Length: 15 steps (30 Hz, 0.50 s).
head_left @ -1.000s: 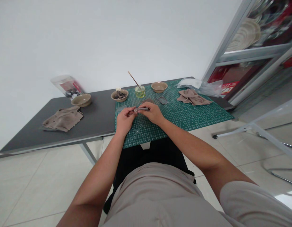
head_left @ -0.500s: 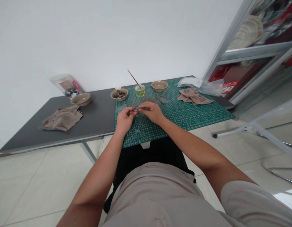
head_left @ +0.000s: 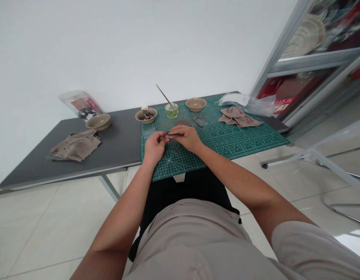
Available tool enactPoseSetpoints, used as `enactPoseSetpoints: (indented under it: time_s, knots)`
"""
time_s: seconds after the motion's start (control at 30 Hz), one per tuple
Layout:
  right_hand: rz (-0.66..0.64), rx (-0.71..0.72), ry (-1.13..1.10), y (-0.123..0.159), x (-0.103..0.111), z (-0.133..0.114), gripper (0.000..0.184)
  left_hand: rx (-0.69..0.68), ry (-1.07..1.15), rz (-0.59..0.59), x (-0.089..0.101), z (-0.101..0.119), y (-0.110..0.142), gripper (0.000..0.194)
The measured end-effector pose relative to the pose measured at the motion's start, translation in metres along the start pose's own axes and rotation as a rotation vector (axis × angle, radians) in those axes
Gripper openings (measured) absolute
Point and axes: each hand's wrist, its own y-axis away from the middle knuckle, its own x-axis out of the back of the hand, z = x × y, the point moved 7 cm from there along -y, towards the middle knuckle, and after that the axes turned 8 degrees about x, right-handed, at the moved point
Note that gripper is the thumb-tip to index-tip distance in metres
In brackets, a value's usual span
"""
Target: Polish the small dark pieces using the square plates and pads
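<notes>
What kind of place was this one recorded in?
Probably an indoor craft workspace: a green cutting mat lies on a dark table beside a white wall, and a thin stick stands in a small clear jar.

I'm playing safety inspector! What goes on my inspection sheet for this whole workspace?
Surface: dark grey table, partly covered by green gridded cutting mat.
Job's things: small pale round piece; thin dark strip; too small to identify.
Clutter: three round tan bowls, one holding dark pieces; clear greenish cup with brown stick; two crumpled brownish cloths; clear plastic bag.
Grips: left hand pinches the pale piece; right hand holds the strip.
Cables: nothing seen.
Surroundings: plain white wall, pale tiled floor.
</notes>
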Motion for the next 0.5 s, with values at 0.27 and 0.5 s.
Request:
enactPoseSetpoints:
  time_s: [0.27, 0.5]
  knots:
    - [0.009, -0.049, 0.017, 0.0002, 0.0002, 0.0001, 0.009, 0.000, 0.082, 0.033, 0.0017, -0.0034, 0.0002, 0.017]
    - [-0.001, -0.041, -0.003, -0.0002, -0.0006, -0.0007, 0.010, 0.030, 0.091, -0.020, -0.0025, -0.0051, -0.0014, 0.014]
